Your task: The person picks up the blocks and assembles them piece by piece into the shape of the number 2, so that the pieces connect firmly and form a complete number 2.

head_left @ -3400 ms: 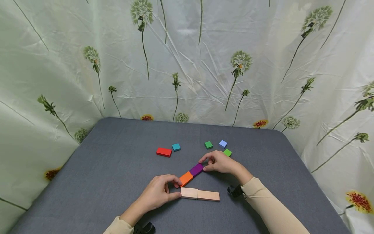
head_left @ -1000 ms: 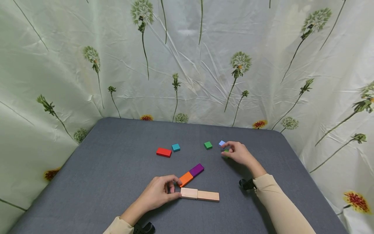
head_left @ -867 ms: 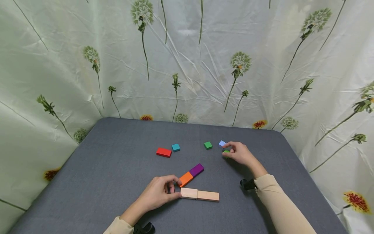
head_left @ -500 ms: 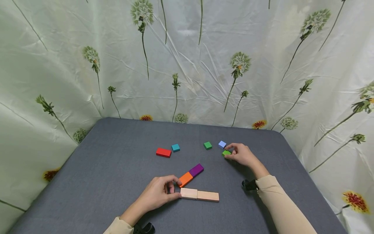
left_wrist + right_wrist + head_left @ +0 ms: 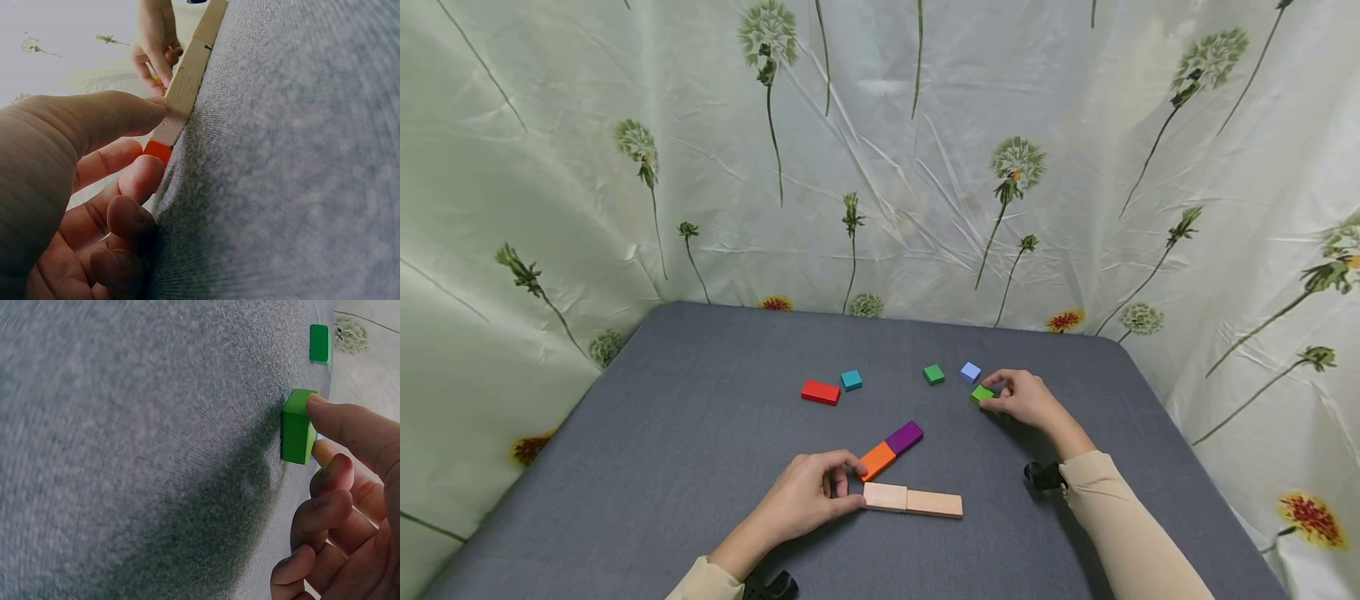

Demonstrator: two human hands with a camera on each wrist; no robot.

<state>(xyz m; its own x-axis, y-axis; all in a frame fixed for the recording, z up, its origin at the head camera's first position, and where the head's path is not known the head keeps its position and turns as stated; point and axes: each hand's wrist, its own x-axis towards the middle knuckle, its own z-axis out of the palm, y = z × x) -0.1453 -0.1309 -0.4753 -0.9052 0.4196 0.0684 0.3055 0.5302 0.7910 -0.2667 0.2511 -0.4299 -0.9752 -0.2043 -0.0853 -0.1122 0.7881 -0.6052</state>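
Note:
My left hand [image 5: 816, 493] rests at the near-left meeting point of two block rows. Its thumb touches the end of a pale wooden block [image 5: 885, 497], and its index finger meets the end of an orange block [image 5: 877, 460]. A purple block [image 5: 904, 437] continues the orange one diagonally; a second plain wooden block [image 5: 935, 504] continues the pale one. Farther right, my right hand [image 5: 1026, 398] pinches a light green block [image 5: 298, 427] between thumb and index finger, low at the tabletop, its other fingers curled. A pale blue block [image 5: 971, 372] lies just beyond the right fingertips.
A dark green block [image 5: 934, 374] lies left of the pale blue one. Farther left are a teal block [image 5: 852, 380] and a red block [image 5: 820, 392]. The grey cloth-covered table [image 5: 715, 400] ends at a flower-printed curtain [image 5: 925, 167] behind.
My right hand has left the purple block and moved right and away to the light green block, then drawn back slightly from the pale blue one. The left hand stays where it was.

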